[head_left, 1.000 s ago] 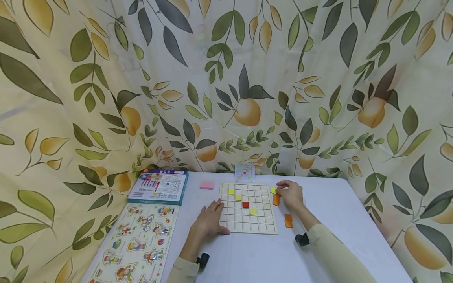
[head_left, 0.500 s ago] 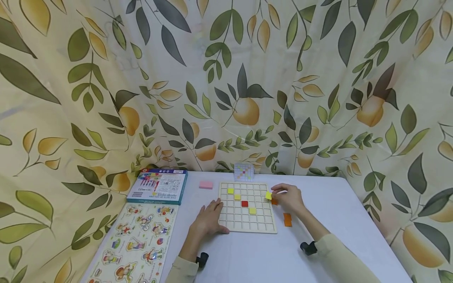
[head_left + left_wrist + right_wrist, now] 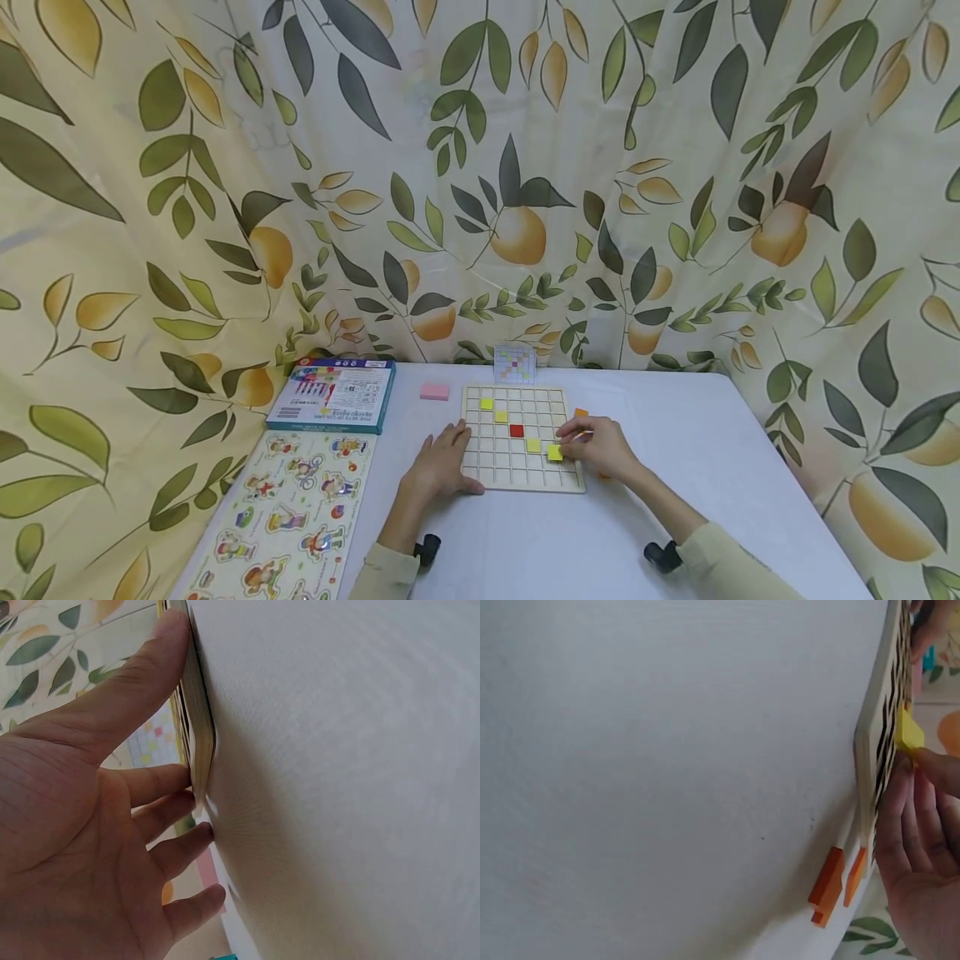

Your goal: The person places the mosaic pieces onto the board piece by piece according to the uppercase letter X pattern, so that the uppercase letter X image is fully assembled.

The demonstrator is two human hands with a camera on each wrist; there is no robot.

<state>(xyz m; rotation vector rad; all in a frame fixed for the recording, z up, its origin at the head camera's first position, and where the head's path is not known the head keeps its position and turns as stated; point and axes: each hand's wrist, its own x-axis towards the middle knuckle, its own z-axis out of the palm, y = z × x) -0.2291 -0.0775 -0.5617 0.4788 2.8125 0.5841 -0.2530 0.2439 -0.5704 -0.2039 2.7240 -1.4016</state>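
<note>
- Right hand (image 3: pixel 600 448) pinching yellow tile (image 3: pixel 554 452) at fingertips, over grid board (image 3: pixel 522 479)
- Left hand (image 3: pixel 442 462) spread flat, fingers touching the board's edge on the counter (image 3: pixel 570 542)

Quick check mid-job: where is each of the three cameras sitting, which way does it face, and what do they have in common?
Head: worn high, faces forward and down at the white table; both forearms show, left hand, right hand.
Left wrist: beside the palm, faces the grid board edge; fingers show.
Right wrist: low over the tabletop, faces the yellow tile; fingertips show.
Shared: all three see the board; head and right wrist see the tile.
</note>
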